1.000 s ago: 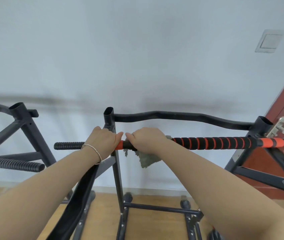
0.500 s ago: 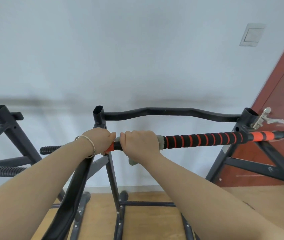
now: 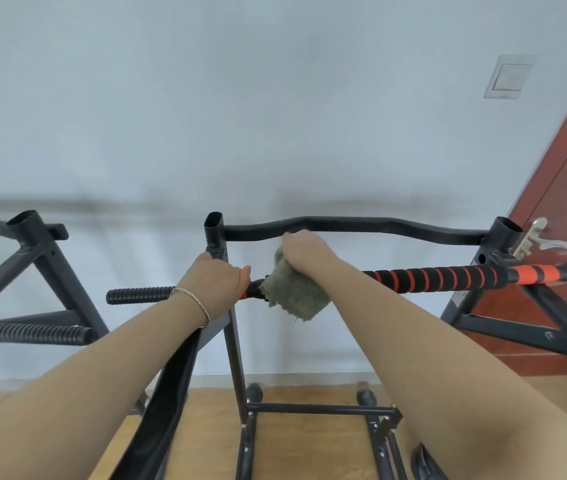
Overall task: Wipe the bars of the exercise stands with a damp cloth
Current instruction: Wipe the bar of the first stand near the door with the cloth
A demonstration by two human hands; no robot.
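Note:
A black exercise stand (image 3: 231, 327) stands before me against the wall. Its near bar (image 3: 437, 277) has black foam with orange stripes; its far bar (image 3: 396, 228) is bare black and wavy. My left hand (image 3: 218, 280) grips the near bar beside the left upright, a bracelet on its wrist. My right hand (image 3: 304, 249) is raised between the two bars, just below the far one, and pinches the top of a grey-green cloth (image 3: 294, 292). The cloth hangs down over the near bar.
A second black stand (image 3: 37, 258) with a ribbed grip (image 3: 32, 334) is at the left. A red-brown door (image 3: 559, 209) with a metal handle (image 3: 540, 237) is at the right. A wall switch (image 3: 508, 76) sits high right. Wooden floor (image 3: 309, 445) lies below.
My right hand has come off the near bar and risen toward the far bar, pulling the cloth up so it hangs loose. The left hand keeps its grip.

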